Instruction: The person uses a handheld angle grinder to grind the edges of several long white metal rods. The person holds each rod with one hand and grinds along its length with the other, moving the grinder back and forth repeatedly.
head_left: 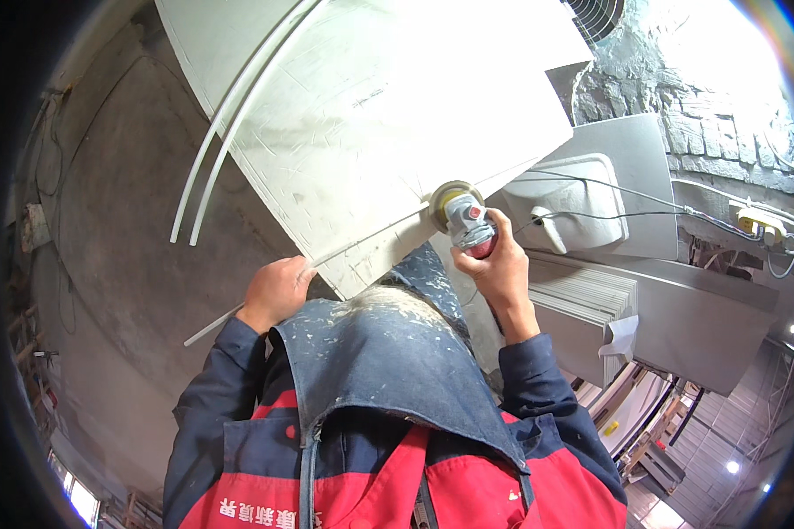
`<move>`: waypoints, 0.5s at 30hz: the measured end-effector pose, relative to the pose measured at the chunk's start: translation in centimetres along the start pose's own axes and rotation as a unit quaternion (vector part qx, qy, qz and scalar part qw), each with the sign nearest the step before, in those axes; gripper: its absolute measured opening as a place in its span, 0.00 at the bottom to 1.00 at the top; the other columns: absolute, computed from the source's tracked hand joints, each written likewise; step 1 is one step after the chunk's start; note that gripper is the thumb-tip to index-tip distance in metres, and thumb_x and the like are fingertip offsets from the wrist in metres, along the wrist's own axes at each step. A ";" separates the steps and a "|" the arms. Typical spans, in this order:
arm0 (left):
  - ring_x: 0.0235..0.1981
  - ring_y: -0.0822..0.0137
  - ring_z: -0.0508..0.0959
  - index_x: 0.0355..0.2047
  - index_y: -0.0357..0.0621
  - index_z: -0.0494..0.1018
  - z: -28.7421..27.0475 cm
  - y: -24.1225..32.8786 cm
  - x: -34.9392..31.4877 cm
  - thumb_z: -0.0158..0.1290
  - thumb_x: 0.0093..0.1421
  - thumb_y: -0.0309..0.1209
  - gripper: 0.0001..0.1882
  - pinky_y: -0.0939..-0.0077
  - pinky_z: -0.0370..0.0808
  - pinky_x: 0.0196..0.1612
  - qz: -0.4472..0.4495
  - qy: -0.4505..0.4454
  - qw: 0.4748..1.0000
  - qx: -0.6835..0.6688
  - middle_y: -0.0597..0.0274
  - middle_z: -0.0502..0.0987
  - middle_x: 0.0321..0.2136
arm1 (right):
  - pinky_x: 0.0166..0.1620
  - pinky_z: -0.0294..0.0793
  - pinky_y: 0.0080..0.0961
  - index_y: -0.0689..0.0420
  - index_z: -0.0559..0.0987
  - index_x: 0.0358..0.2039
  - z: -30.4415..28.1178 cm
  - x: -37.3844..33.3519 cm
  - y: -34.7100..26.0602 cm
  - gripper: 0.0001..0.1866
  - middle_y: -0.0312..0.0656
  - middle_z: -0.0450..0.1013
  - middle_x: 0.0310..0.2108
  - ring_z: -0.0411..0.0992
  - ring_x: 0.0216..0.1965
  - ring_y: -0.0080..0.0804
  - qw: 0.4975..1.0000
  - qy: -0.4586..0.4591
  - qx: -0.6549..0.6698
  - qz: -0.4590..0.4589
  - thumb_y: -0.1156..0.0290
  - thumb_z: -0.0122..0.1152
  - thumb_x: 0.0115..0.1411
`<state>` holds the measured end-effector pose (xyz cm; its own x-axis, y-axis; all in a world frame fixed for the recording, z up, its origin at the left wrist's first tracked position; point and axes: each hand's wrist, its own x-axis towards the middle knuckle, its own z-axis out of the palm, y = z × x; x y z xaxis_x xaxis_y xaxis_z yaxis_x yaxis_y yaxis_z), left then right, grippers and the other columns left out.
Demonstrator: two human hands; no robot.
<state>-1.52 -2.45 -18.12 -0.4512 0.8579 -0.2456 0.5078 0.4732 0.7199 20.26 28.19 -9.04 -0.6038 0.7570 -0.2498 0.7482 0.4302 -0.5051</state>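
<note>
My right hand [505, 269] is wrapped round a small angle grinder [470, 222] with a grey head and a red body. Its round disc [451, 196] is at the near right edge of a white board [397, 115]. A thin white strip [370, 234] runs slantwise across the board's near corner, its right end meeting the disc. My left hand [276, 289] pinches this strip at the board's left edge, and its other end sticks out beyond the hand to the lower left. Whether the disc is spinning I cannot tell.
Two long white strips [223, 115] lie across the board and overhang its left edge. On the right are a white basin [582, 198], a stack of grey panels [582, 295] and a yellow power socket [759, 225] with trailing cables. A dark apron [388, 353] covers my lap below the board.
</note>
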 end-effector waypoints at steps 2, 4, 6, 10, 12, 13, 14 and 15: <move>0.36 0.38 0.80 0.35 0.41 0.77 0.0 0.1 0.0 0.55 0.69 0.37 0.11 0.45 0.76 0.37 -0.002 0.000 1.000 0.002 0.46 0.81 0.31 | 0.52 0.82 0.36 0.52 0.71 0.65 -0.7 0.3 0.2 0.44 0.53 0.83 0.47 0.84 0.46 0.46 1.000 0.005 0.013 0.022 0.56 0.80 0.50; 0.36 0.38 0.80 0.36 0.42 0.77 0.0 0.2 0.0 0.56 0.69 0.37 0.11 0.45 0.76 0.37 -0.005 0.003 1.000 0.003 0.46 0.81 0.31 | 0.52 0.82 0.36 0.51 0.71 0.65 -0.9 0.5 0.5 0.43 0.53 0.83 0.47 0.84 0.46 0.46 0.999 0.020 0.008 0.029 0.56 0.80 0.50; 0.36 0.38 0.80 0.36 0.42 0.77 0.0 0.3 -0.1 0.56 0.69 0.37 0.11 0.45 0.76 0.37 -0.009 0.009 1.000 0.002 0.45 0.81 0.32 | 0.51 0.82 0.35 0.52 0.71 0.66 -1.3 0.3 0.2 0.43 0.54 0.83 0.47 0.84 0.46 0.44 0.999 0.019 0.021 0.026 0.58 0.80 0.51; 0.36 0.37 0.80 0.36 0.41 0.77 -0.1 0.0 0.0 0.56 0.69 0.37 0.11 0.45 0.76 0.37 -0.007 0.016 1.000 0.003 0.45 0.81 0.32 | 0.49 0.83 0.34 0.55 0.71 0.65 -0.5 -1.6 0.0 0.43 0.54 0.82 0.44 0.84 0.44 0.41 0.999 -0.023 0.029 -0.013 0.60 0.80 0.50; 0.36 0.37 0.80 0.36 0.41 0.77 -0.3 0.0 -0.2 0.56 0.69 0.37 0.11 0.45 0.76 0.37 -0.015 0.010 1.000 0.008 0.45 0.81 0.32 | 0.47 0.83 0.34 0.55 0.71 0.65 -0.1 -2.3 -2.0 0.44 0.53 0.82 0.41 0.84 0.40 0.42 0.996 -0.073 -0.010 -0.057 0.61 0.80 0.49; 0.35 0.37 0.80 0.35 0.41 0.77 -0.4 0.0 -0.1 0.56 0.69 0.37 0.11 0.45 0.76 0.37 -0.014 0.009 1.000 0.012 0.45 0.81 0.31 | 0.45 0.83 0.34 0.55 0.71 0.66 0.6 -2.5 -2.4 0.45 0.51 0.82 0.37 0.84 0.37 0.44 0.994 -0.082 -0.008 -0.068 0.61 0.80 0.47; 0.35 0.37 0.80 0.35 0.41 0.77 -0.5 0.0 0.0 0.56 0.69 0.37 0.11 0.45 0.76 0.37 -0.013 0.008 1.000 0.016 0.45 0.81 0.31 | 0.45 0.84 0.34 0.55 0.71 0.66 1.0 -2.5 -2.8 0.45 0.50 0.82 0.36 0.84 0.36 0.45 0.992 -0.106 -0.013 -0.066 0.60 0.80 0.48; 0.35 0.37 0.80 0.35 0.41 0.76 -0.5 0.0 0.0 0.56 0.69 0.37 0.11 0.45 0.76 0.37 -0.012 0.007 1.000 0.021 0.45 0.81 0.31 | 0.45 0.84 0.35 0.55 0.71 0.66 1.4 -2.6 -2.8 0.46 0.51 0.82 0.36 0.84 0.37 0.45 0.992 -0.109 -0.007 -0.066 0.60 0.81 0.48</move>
<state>-1.91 -2.53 -17.76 -0.4732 0.8439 -0.2529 0.5265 0.5011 0.6868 19.32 24.36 -8.10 -0.7406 0.5704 -0.3552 0.6616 0.5262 -0.5343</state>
